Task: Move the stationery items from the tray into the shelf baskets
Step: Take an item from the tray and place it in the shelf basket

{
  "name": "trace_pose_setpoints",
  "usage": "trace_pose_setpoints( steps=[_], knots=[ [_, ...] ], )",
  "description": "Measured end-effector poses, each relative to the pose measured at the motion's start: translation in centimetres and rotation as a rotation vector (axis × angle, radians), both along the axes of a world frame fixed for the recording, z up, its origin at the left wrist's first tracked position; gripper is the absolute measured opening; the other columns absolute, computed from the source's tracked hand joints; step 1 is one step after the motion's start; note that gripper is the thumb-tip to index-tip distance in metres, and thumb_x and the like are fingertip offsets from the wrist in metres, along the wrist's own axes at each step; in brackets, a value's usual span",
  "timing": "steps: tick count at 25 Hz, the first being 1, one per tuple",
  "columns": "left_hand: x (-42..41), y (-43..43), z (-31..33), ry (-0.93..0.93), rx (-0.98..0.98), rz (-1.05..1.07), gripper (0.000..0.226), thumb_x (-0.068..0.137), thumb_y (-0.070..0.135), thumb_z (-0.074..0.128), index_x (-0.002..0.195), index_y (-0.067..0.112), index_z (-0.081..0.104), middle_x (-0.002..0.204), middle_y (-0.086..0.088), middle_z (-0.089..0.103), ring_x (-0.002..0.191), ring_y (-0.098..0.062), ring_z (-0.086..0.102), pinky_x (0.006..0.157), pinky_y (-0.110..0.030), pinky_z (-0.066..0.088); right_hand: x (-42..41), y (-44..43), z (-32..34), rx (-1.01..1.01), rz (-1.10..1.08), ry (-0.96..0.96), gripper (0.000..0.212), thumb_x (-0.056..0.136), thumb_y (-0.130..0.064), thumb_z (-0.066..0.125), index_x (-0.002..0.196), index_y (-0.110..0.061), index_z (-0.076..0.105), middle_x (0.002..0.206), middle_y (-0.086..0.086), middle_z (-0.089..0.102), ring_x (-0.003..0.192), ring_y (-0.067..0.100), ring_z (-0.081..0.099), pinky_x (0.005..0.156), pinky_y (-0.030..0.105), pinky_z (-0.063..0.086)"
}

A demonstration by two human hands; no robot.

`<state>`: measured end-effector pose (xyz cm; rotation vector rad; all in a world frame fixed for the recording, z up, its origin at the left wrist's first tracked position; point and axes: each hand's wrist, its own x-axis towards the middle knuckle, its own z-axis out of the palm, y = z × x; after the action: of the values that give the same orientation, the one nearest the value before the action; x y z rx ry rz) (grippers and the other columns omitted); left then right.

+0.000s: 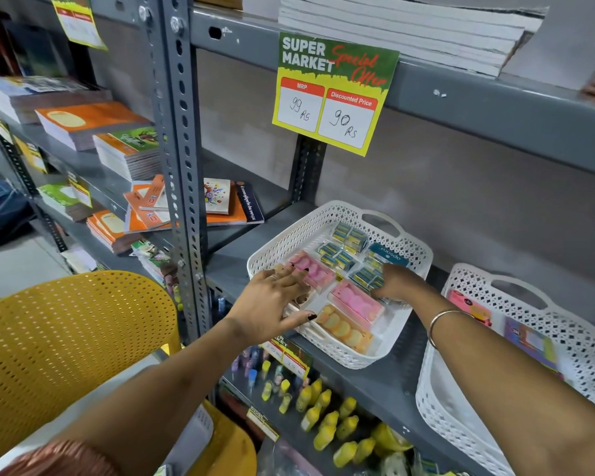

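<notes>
1. Grey metal shelving (516, 115) fills the view, a perforated upright post (182, 139) running down the middle and a yellow-green price sign (334, 94) hanging from the upper shelf edge.
2. On the middle shelf sits a white lattice basket (289, 235), and both hands are inside it.
3. Left hand (272, 304) is spread flat, fingers (296, 274) wide, resting over the basket's near-left corner and touching a pink eraser pack (311, 267); it grips nothing that I can see.
4. Right hand (397, 281) reaches in from the right, fingers curled down onto the blue-and-yellow small packs (340, 249); whether it has pinched one I cannot tell.
5. More stock lies in that basket: a second pink pack (356, 300), an orange pack (342, 326) at the near edge, a blue box (389, 254) at the back.
6. Just beside it to the right, a second white basket (461, 400) holds a few colourful packets, partly hidden by the right forearm.
7. Yellow perforated chair (66, 334) crowds the lower left, close to the post.
8. Below, yellow bottles (327, 420) line the lower shelf; stacked notebooks (83, 121) sit to the left.
</notes>
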<state>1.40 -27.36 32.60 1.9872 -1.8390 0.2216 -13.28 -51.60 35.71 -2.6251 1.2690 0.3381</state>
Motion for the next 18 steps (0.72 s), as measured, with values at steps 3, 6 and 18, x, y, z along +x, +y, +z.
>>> trace_pose_setpoints(
  steps=[3,6,18],
  knots=[
    [0.0,0.1,0.0,0.003,-0.011,0.007,0.085,0.087,0.072,0.009,0.120,0.015,0.063,0.133,-0.010,0.053,0.126,-0.027,0.044,0.101,-0.043,0.031,0.2,0.0,-0.1,0.001,-0.019,0.015,0.037,0.075,-0.031,0.070,0.101,-0.007,0.059,0.102,0.014,0.066,0.088,0.028,0.063,0.072,0.028,0.047],
    [-0.2,-0.1,0.6,-0.016,0.009,-0.003,0.084,0.085,0.072,0.010,0.132,0.016,0.051,0.144,-0.008,0.040,0.135,-0.022,0.028,0.109,-0.041,0.014,0.7,1.5,1.6,-0.099,-0.019,0.057,0.037,0.081,-0.040,0.064,0.100,-0.008,0.059,0.103,0.013,0.065,0.097,0.030,0.064,0.075,0.031,0.048],
    [5.3,19.2,-11.6,0.106,0.087,0.654,0.071,0.092,0.061,0.019,0.146,0.016,0.027,0.154,-0.008,0.013,0.141,-0.026,-0.001,0.109,-0.054,0.005,12.6,25.1,5.3,-0.072,0.573,-0.751,0.019,0.087,-0.031,0.056,0.087,-0.014,0.064,0.090,0.013,0.073,0.087,0.034,0.066,0.068,0.040,0.052]
  ],
)
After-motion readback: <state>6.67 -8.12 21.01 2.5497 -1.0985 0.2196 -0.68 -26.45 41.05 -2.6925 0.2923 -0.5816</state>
